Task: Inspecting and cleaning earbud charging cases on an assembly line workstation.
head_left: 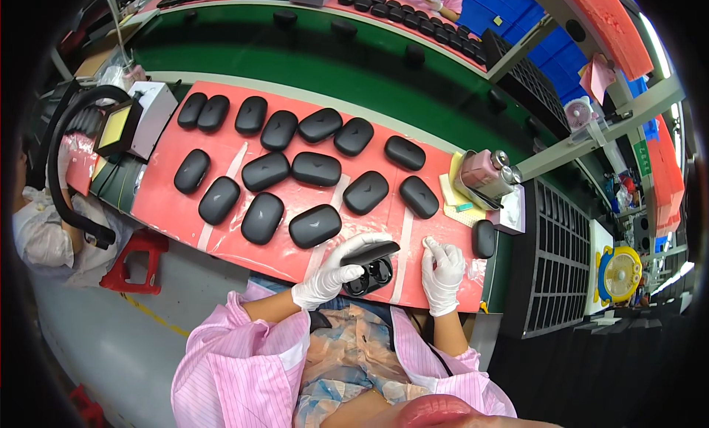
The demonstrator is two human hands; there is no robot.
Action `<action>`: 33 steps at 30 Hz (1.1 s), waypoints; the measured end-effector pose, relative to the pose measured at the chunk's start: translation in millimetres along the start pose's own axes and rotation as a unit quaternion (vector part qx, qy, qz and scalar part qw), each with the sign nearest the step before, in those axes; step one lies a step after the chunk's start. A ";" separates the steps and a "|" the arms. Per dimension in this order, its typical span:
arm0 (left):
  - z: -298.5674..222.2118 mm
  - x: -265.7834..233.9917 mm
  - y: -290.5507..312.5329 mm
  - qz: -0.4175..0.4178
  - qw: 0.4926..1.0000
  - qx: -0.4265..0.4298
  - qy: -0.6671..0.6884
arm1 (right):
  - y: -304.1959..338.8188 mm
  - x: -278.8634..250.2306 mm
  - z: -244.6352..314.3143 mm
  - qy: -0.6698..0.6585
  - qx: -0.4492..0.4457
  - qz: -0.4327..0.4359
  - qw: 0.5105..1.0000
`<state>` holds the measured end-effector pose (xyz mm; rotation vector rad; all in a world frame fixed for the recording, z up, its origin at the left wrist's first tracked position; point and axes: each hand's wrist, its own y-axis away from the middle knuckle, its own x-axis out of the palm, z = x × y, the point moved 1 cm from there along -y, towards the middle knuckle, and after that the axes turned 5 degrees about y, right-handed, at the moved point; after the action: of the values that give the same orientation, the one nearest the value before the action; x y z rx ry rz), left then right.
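My white-gloved left hand grips a black earbud case at the table's near edge. The case's lid is raised, and two dark earbuds sit in its wells. To the right, my gloved right hand hovers over the table mat, apart from the case. Its fingers are curled, thumb and forefinger drawn together; whatever they may hold is too small to make out. Several closed black cases lie spread beyond my hands, the nearest being one case ahead of my left hand and another farther right.
A pink mat covers the table. At its right stand a container of metal-topped bottles, yellow pads and a lone case. Beyond runs a green conveyor carrying cases. A black rack stands right; a red stool left.
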<state>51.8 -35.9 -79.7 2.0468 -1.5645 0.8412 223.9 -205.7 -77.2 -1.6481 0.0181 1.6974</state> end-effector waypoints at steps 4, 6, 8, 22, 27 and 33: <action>1.3 -8.3 3.8 0.057 0.998 0.033 0.024 | -1.1 7.9 3.9 -0.036 -0.011 0.007 0.999; -2.6 -5.6 2.6 0.058 0.997 0.059 0.005 | 0.8 5.7 2.9 -0.031 -0.003 0.001 1.000; -17.8 -6.9 9.8 0.119 0.988 0.061 0.080 | 1.9 2.8 1.9 -0.037 -0.001 -0.007 0.999; -130.5 -312.6 272.0 -0.633 0.610 0.414 0.235 | 3.3 5.5 -4.2 -0.012 -0.028 0.021 0.999; -211.1 -431.1 510.1 -0.758 0.522 0.342 -0.192 | -15.7 36.4 4.5 -0.114 -0.084 0.020 0.990; -155.0 -381.1 305.1 -0.443 0.872 0.153 0.144 | -6.0 3.3 4.0 -0.001 -0.026 0.007 1.000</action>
<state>-342.2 250.6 -237.9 2.3531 -0.2336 0.9660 224.0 -197.9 -76.5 -1.6882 -0.0148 1.7230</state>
